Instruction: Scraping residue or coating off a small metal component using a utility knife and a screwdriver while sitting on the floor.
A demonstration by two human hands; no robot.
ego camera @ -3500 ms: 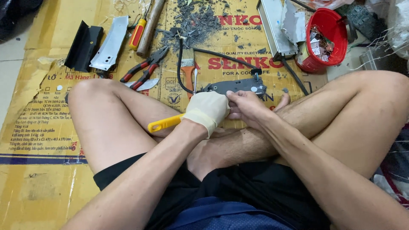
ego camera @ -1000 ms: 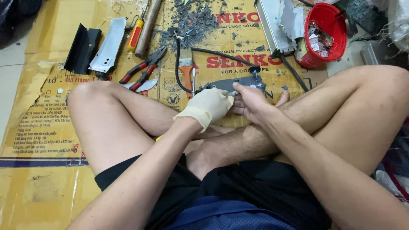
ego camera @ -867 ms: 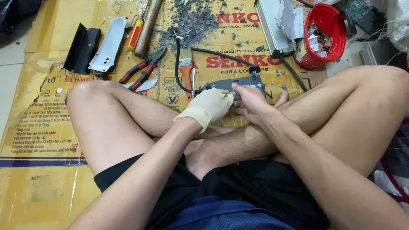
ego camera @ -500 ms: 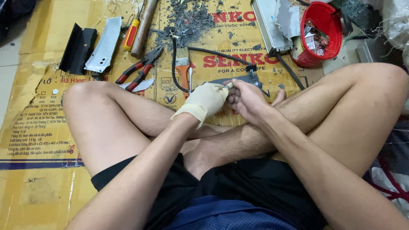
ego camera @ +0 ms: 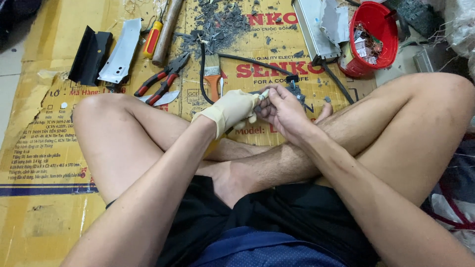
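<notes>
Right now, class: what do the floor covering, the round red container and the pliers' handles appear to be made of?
Floor covering: flattened corrugated cardboard, matte tan, printed, with creased, torn edges. Red container: probably moulded plastic, smooth with a slight sheen and a thin rim. Pliers: dark metal jaws; the handles look like red rubber or plastic sleeves, though the picture leaves open which.

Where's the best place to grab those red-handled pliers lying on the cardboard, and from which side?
Take the red-handled pliers by the two handles at their lower-left end, coming from above. They lie flat with handles spread, pointing toward the left knee; the dark jaws point up-right, near the debris.
</notes>
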